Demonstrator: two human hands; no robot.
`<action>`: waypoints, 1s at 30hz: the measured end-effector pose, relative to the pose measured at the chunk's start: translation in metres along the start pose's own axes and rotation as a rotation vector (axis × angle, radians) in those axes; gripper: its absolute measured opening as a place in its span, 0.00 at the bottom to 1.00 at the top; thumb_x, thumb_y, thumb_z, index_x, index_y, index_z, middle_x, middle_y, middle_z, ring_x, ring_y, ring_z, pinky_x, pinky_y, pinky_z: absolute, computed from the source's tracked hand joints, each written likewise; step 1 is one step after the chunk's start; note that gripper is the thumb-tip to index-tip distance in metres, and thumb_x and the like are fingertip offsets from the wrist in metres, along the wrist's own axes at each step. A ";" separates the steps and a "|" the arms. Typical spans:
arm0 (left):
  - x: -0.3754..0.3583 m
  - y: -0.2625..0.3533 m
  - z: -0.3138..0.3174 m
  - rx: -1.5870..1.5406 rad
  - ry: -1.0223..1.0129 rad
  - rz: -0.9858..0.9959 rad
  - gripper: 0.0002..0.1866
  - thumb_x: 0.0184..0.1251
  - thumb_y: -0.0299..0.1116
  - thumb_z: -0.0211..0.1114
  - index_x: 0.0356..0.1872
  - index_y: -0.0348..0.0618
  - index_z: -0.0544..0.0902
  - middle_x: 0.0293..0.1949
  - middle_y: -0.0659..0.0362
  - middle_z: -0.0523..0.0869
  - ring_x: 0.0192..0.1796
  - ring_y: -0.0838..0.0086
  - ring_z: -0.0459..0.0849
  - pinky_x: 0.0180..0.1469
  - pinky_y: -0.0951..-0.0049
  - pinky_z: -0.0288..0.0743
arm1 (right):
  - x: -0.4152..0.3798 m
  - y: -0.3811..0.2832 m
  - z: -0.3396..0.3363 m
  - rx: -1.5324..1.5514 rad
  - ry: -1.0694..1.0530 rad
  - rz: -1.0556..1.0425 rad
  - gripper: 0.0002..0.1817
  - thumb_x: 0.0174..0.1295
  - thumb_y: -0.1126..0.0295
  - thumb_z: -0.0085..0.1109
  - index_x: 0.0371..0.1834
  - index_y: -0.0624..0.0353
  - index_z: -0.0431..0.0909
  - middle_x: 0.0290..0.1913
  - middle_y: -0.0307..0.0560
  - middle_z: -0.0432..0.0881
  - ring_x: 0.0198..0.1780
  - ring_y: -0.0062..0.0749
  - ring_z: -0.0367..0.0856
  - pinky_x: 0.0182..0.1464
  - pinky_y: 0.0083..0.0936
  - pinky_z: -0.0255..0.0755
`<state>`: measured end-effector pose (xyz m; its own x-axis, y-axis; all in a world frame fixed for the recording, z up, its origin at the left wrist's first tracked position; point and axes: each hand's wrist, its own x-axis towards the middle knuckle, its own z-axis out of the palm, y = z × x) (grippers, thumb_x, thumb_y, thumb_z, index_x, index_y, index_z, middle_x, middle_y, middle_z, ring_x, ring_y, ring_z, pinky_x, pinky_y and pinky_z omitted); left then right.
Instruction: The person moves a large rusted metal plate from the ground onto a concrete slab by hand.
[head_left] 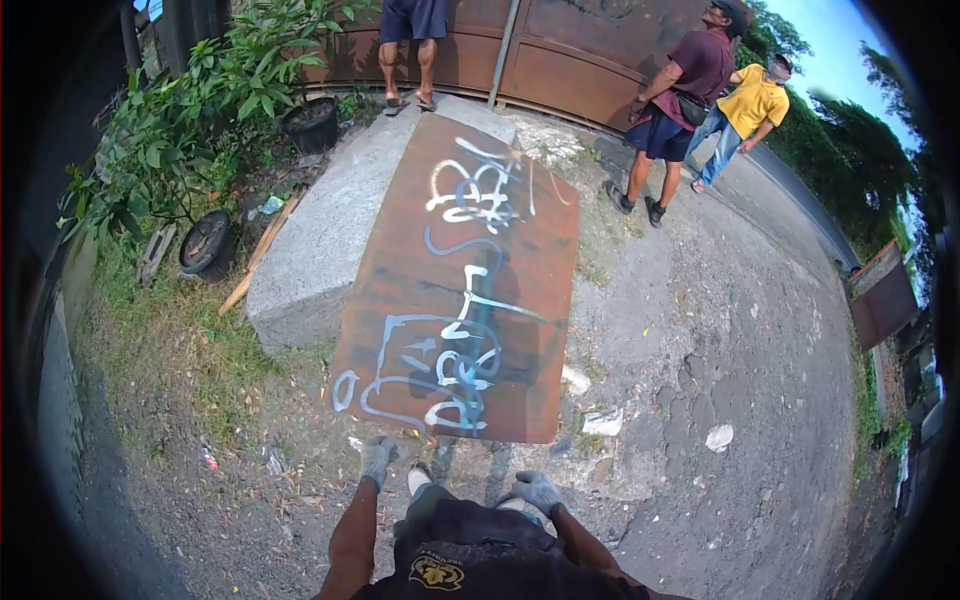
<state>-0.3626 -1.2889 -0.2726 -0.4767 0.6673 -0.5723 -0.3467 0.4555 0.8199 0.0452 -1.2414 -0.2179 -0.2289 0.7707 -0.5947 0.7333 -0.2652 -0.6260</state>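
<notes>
A large rusty metal sheet [450,290] with white and blue painted scrawl lies in front of me, its far part resting on a concrete slab [300,260]. My left hand [378,462], in a grey glove, hangs just short of the sheet's near left corner. Its fingers look loosely apart and nothing shows in them. Also gloved, my right hand [538,490] is beside my thigh, a little way off the sheet's near edge. Its fingers seem loosely extended, with no object visible in them.
Potted plants [207,245] and a wooden plank [265,250] stand left of the slab. Behind it are a brown metal gate [580,70] and a person in shorts [412,40]. Two people [690,85] stand right. Broken stones [603,420] lie on rough ground.
</notes>
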 end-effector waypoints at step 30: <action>-0.099 -0.051 0.058 0.011 -0.026 -0.102 0.09 0.69 0.33 0.65 0.39 0.38 0.86 0.31 0.59 0.86 0.29 0.76 0.85 0.29 0.77 0.78 | 0.028 0.065 -0.025 0.022 0.023 -0.192 0.27 0.57 0.59 0.61 0.54 0.69 0.82 0.37 0.52 0.87 0.35 0.35 0.86 0.40 0.32 0.80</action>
<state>-0.2509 -1.3448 -0.2571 -0.4184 0.6322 -0.6521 -0.3836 0.5279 0.7578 0.1026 -1.2225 -0.2623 -0.3484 0.8215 -0.4513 0.6631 -0.1243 -0.7381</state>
